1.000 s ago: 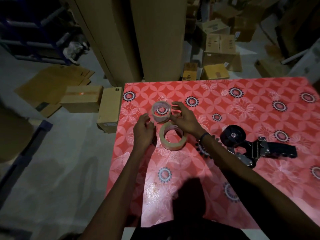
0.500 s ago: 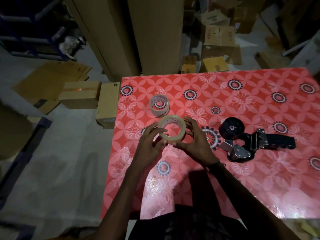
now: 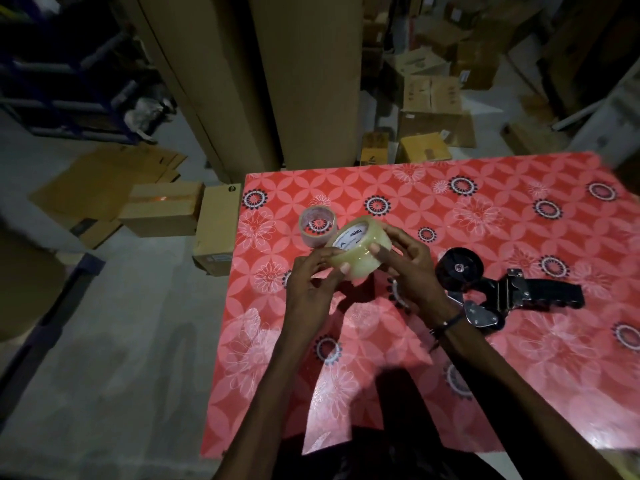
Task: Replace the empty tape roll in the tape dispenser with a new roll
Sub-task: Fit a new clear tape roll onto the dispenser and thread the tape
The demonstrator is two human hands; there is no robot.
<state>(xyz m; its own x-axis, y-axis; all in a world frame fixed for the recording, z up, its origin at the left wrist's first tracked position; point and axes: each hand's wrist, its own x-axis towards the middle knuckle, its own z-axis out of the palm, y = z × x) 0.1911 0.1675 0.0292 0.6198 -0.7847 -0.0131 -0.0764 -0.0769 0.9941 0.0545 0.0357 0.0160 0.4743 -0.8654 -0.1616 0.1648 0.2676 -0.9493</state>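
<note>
Gripping new roll (image 3: 358, 251), left hand (image 3: 311, 282), right hand (image 3: 412, 268)

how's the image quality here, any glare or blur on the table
Head view: dim overall, the room's far edges nearly black; sheen on the red tablecloth near its front edge; hands and the new roll slightly motion-blurred; the dispenser fairly sharp; wide-angle bending at the borders.

You are looking at a tablecloth (image 3: 502, 237) showing coral red with pale pink petal circles, white flowers and black-and-white rosettes. The tape roll (image 3: 360, 252) is glowing pale yellowish clear around a white printed core, and the empty roll (image 3: 317, 226) is showing see-through. The tape dispenser (image 3: 502, 292) is showing black with silver metal, and the boxes (image 3: 429, 109) are showing brown.
</note>
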